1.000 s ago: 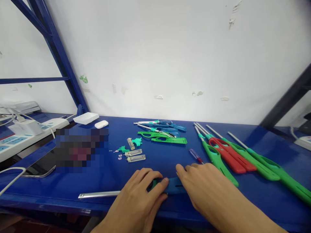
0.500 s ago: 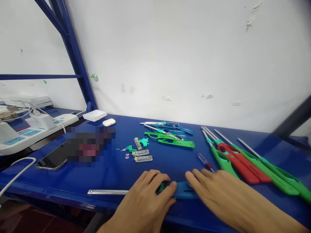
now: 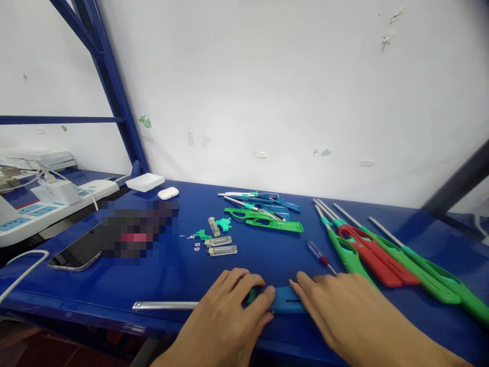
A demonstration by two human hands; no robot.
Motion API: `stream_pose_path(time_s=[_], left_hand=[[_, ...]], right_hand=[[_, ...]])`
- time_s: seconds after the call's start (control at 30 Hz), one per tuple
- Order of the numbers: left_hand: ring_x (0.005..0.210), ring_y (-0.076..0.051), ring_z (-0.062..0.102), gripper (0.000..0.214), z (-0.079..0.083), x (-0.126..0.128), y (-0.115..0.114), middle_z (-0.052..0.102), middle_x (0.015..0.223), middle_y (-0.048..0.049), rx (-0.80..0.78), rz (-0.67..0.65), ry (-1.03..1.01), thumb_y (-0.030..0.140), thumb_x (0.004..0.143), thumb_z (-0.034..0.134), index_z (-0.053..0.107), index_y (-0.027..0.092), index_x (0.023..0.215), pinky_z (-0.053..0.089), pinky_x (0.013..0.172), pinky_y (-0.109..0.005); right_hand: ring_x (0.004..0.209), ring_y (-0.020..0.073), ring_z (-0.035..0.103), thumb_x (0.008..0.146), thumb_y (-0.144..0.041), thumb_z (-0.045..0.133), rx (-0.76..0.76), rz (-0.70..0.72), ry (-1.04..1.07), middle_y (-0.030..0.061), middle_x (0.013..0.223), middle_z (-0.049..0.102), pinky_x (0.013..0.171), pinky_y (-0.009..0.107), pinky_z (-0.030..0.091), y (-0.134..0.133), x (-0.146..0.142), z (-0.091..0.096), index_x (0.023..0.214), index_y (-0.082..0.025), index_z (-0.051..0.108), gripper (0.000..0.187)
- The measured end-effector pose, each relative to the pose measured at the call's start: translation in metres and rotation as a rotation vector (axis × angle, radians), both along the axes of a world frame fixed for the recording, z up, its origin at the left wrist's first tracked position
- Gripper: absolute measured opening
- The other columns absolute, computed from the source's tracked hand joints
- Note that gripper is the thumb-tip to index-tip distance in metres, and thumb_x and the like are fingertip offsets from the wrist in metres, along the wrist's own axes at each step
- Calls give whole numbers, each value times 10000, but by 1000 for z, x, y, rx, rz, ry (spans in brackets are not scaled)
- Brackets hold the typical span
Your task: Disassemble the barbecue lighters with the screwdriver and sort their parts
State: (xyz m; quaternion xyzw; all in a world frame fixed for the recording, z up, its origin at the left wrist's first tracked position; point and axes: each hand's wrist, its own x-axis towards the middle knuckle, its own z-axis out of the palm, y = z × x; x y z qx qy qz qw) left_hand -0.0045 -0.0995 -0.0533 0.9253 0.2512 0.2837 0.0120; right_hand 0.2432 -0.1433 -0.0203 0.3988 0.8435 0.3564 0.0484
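Observation:
A blue long-nosed gas lighter (image 3: 283, 299) lies flat along the front edge of the table, its silver barrel (image 3: 166, 306) pointing left. Wrapped around its trigger part is my left hand (image 3: 225, 311), the fingers closed. My right hand (image 3: 340, 300) grips the handle's right end from above, covering that end. A bit of green shows between my left fingers. Beyond my right hand lies a small screwdriver (image 3: 318, 253) with a clear purple and red handle.
Several green and red lighters (image 3: 376, 255) lie at right. Behind the hands are clear fuel tanks (image 3: 222, 250), green triggers (image 3: 223, 224) and opened lighter shells (image 3: 273, 224). A phone (image 3: 76, 250), a white earphone case (image 3: 168, 193) and a power strip (image 3: 95, 189) are at left.
The view has shifted slightly, so the things on the table appear a little further left. Both hands keep hold of the blue lighter; my right fingers have shifted slightly on the handle.

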Motion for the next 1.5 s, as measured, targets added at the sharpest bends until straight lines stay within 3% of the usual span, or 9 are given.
stream_pose_path(time_s=[0.27,0.57,0.67,0.77,1.0,1.1,1.2,1.37,1.5], left_hand=[[1030,-299,662,316,1,-1,-2,712,1185,-87,-2,0,16,131,1008,613,624,189,1319,644,887,-522],[1049,-296,668,309,0,-1,0,714,1196,-90,27,13,-3,159,1025,598,632,197,1329,644,897,-506],[1064,-302,665,330,-1,-1,-2,710,1203,-90,23,14,-6,154,1013,615,629,201,1339,644,903,-512],[1065,-303,662,333,0,-1,-4,705,1207,-92,14,9,13,154,1005,630,627,197,1335,643,905,-510],[996,-274,670,295,-6,1,1,712,1132,-86,63,20,-1,198,1024,624,631,190,1319,641,847,-453],[973,-263,675,253,-11,2,2,719,1110,-87,111,28,-24,226,1039,608,642,190,1287,633,840,-431],[938,-262,683,219,-12,3,4,729,1088,-84,147,29,-50,242,1045,596,648,186,1251,632,805,-419],[910,-271,691,216,-11,4,5,735,1076,-74,158,28,-47,254,1042,606,642,182,1242,643,772,-432],[931,-281,692,233,-12,3,4,737,1099,-85,144,25,-56,252,1046,594,641,178,1261,649,790,-454]], right_hand=[[527,243,715,722,20,502,46,-30,130,76,796,806,484,368,486,0,-3,-16,996,-163,745,410],[751,285,810,711,43,418,18,142,48,143,1004,832,513,382,482,0,7,9,1140,-112,673,521],[629,267,764,837,-9,456,-105,78,160,97,905,809,453,366,335,14,6,30,1032,-179,672,337],[553,235,692,990,-144,492,-230,-51,355,37,827,746,494,358,291,34,-9,47,939,-227,638,175],[747,163,694,1079,-270,530,-380,-16,484,-3,914,729,630,295,489,94,-74,49,999,-200,679,182],[856,169,708,1037,-358,651,-430,15,491,32,1046,725,770,361,607,120,-94,45,1157,-168,684,227],[984,206,720,1017,-390,684,-468,34,491,71,1196,714,852,417,623,139,-105,41,1254,-175,667,320],[1007,213,720,1017,-391,684,-497,44,503,75,1215,713,869,427,621,145,-110,35,1253,-176,671,319],[945,196,723,1044,-383,639,-430,32,593,51,1102,736,846,407,608,133,-101,44,1175,-170,696,256]])
